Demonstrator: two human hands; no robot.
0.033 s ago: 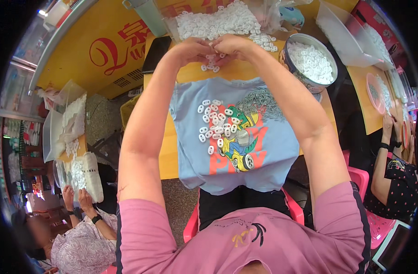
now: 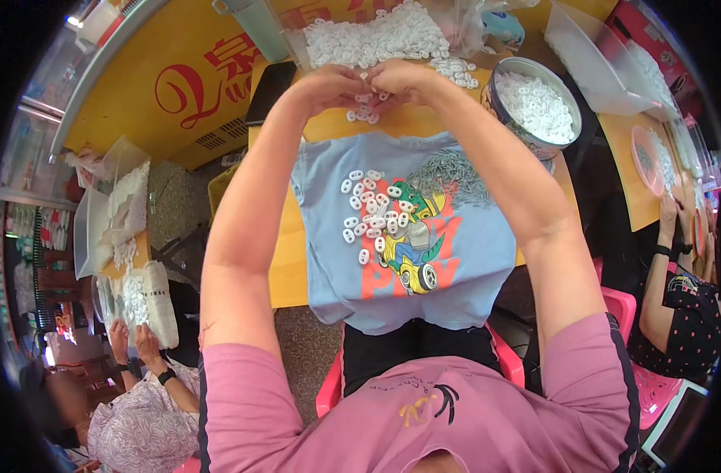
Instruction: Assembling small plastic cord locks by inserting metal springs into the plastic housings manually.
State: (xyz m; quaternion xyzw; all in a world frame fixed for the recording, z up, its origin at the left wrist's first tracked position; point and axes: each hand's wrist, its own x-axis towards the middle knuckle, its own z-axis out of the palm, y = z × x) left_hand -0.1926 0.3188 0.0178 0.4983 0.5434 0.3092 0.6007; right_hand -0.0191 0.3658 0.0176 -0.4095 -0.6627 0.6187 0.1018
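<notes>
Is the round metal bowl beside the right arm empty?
No, the metal bowl is filled with small white plastic pieces, heaped close to its rim.

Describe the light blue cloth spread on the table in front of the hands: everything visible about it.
The light blue cloth looks like a soft T-shirt with a printed cartoon car in red, yellow and green. It lies flat on the yellow table, its near edge hanging over the front. A loose scatter of small white rings and a heap of thin grey metal pieces rest on it. Neither hand touches it.

Nothing has shifted: both hands, left hand [image 2: 333, 85] and right hand [image 2: 408, 79], remain together over the white pieces [image 2: 364, 110].
</notes>
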